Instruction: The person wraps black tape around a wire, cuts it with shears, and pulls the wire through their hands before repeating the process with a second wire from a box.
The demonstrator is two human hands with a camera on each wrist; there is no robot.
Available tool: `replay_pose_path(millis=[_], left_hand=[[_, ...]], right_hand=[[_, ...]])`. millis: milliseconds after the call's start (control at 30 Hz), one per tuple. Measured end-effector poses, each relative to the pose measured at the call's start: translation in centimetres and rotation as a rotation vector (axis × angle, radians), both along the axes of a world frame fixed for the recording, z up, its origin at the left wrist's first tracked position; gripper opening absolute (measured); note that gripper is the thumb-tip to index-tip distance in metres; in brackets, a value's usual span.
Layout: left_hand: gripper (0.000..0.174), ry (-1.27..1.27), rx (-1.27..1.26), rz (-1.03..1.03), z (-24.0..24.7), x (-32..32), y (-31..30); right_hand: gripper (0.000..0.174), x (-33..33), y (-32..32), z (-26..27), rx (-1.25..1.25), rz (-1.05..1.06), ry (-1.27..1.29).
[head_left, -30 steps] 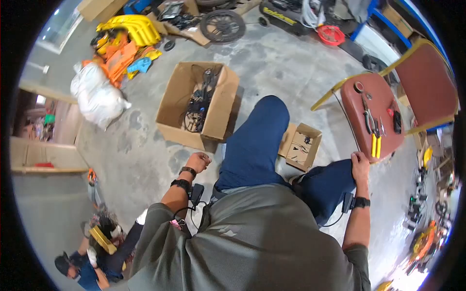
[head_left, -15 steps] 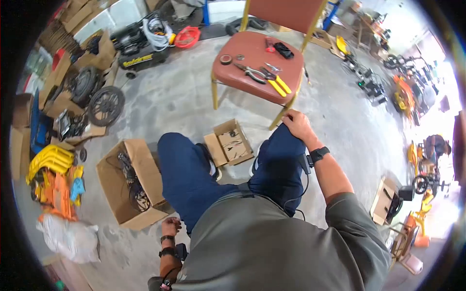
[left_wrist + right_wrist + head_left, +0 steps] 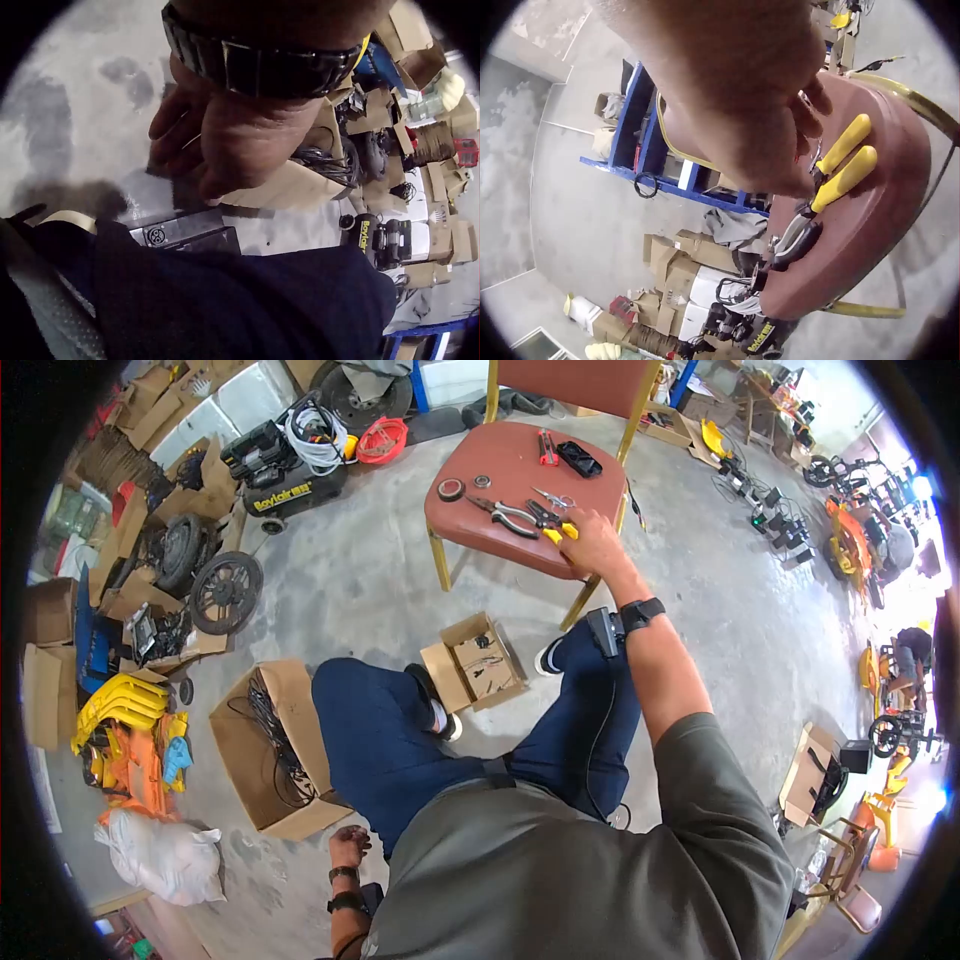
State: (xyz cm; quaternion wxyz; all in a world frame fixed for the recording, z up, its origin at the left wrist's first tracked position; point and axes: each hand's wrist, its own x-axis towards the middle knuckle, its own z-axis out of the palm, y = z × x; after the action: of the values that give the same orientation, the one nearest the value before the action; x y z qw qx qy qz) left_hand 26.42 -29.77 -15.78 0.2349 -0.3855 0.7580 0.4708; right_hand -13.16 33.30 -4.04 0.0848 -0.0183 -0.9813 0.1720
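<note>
Over the front right of the red chair seat [image 3: 500, 445], my right hand [image 3: 597, 547] reaches down to a yellow-handled tool [image 3: 551, 535]. The right wrist view has the yellow handles [image 3: 847, 178] lying on the seat, the thumb near the tool's head and the fingers [image 3: 805, 120] bent loosely above it; whether they touch is unclear. Grey-and-black pliers [image 3: 510, 517], a tape roll [image 3: 451, 489], a small metal ring [image 3: 483, 481], a red tool [image 3: 547, 448] and a black object [image 3: 579, 459] lie around. My left hand [image 3: 350, 847] hangs empty, fingers loosely curled [image 3: 171, 131], beside my thigh.
A large open carton [image 3: 245, 770] of cables stands left of my legs. Between my feet is a small open box [image 3: 455, 678] with little parts. Farther back are a compressor [image 3: 290, 497], a wheel [image 3: 226, 592] and yellow parts [image 3: 125, 705]. A white sack [image 3: 165, 855] lies lower left.
My right hand has left my right knee and moved up onto the chair seat, over the yellow-handled tool. The head view has swung toward the chair. My left hand stays low by my thigh.
</note>
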Motion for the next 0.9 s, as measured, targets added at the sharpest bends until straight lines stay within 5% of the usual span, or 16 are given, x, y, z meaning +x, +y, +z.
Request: replay_pose_path(millis=[133,233,267,367,467,567,633,700,900], left_hand=[[0.019,-0.062,0.023,0.081,1.7,0.3,1.5],[0.020,-0.133,-0.061,0.060,4.2,-1.2,4.8],[0.020,-0.151,-0.143,-0.071,5.1,-2.3,6.0],[0.027,-0.034,-0.210,-0.382,1.4,-2.2,3.7],[0.034,0.225,-0.076,-0.540,-6.7,-0.5,-3.0],[0.043,0.217,-0.457,-1.060,1.7,-6.9,4.2],[0.048,0.138,-0.436,-1.069,1.8,-7.8,4.6],[0.047,0.193,-0.515,-1.190,-1.7,-6.5,1.5],[0.038,0.138,-0.554,-1.051,-3.6,-5.1,1.2]], right_hand=[[0.054,-0.8,-2.0,0.5,0.065,-0.064,-0.103],[0.060,-0.9,-0.8,-1.8,-0.085,0.003,0.057],[0.060,-0.7,-0.2,-2.2,-0.109,0.008,0.072],[0.054,-1.5,1.5,-2.1,-0.406,0.017,0.101],[0.043,-2.1,3.0,-2.2,-1.024,-0.065,0.054],[0.041,-3.6,4.4,-4.2,-1.395,-0.141,0.084],[0.040,-3.2,4.0,-2.1,-1.735,-0.182,0.058],[0.033,-3.5,4.4,-2.4,-1.786,-0.046,0.009],[0.028,-4.0,3.8,-4.0,-1.710,0.068,-0.087]])
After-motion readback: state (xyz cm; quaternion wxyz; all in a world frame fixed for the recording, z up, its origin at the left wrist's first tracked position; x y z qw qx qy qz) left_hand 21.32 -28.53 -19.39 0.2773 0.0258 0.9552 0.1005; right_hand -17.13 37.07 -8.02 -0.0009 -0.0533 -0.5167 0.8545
